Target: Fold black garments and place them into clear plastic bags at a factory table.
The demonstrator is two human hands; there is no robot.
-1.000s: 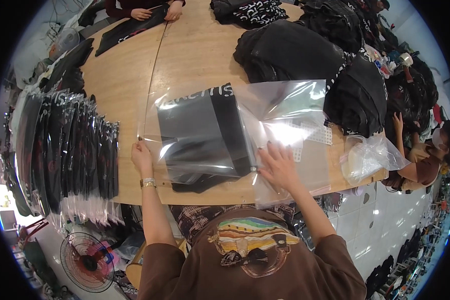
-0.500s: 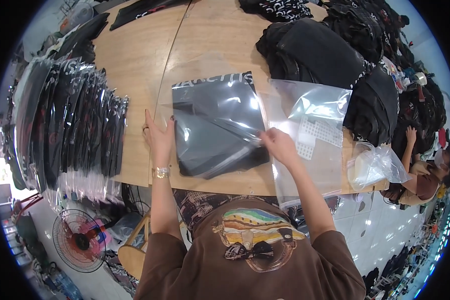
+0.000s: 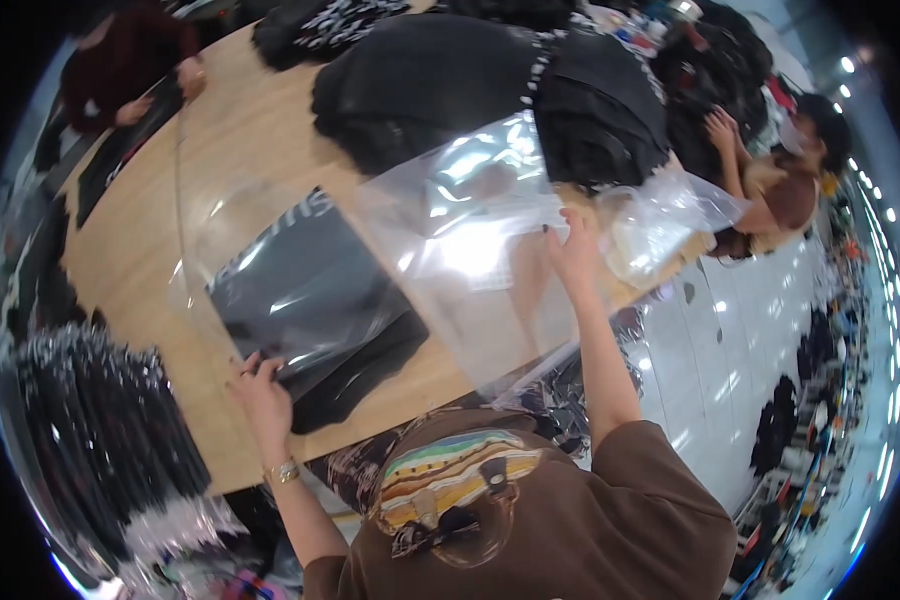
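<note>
A folded black garment (image 3: 315, 285) with white lettering lies on the wooden table, mostly inside a transparent plastic bag (image 3: 205, 215). Its dark lower edge sticks out toward me. My left hand (image 3: 263, 400) is at the near left corner of this garment, fingers bent and apart, touching the plastic. Flat transparent bags (image 3: 420, 265) lie to the right of it, shining strongly under the light. At their right edge is my right hand (image 3: 577, 260), thumb and forefinger apart; whether the fingertips touch the plastic I cannot tell.
Bagged black garments (image 3: 100, 420) stand in a row at the left. Dark garment piles (image 3: 430, 85) rise beyond the bags. A crumpled plastic packet (image 3: 660, 235) lies near the right table edge. One person (image 3: 795, 190) works at the right, another (image 3: 120, 65) at the far left.
My right hand has left the garment's bag and moved right to the flat bags' edge. My left hand is now at the garment's near corner. The view has turned right.
</note>
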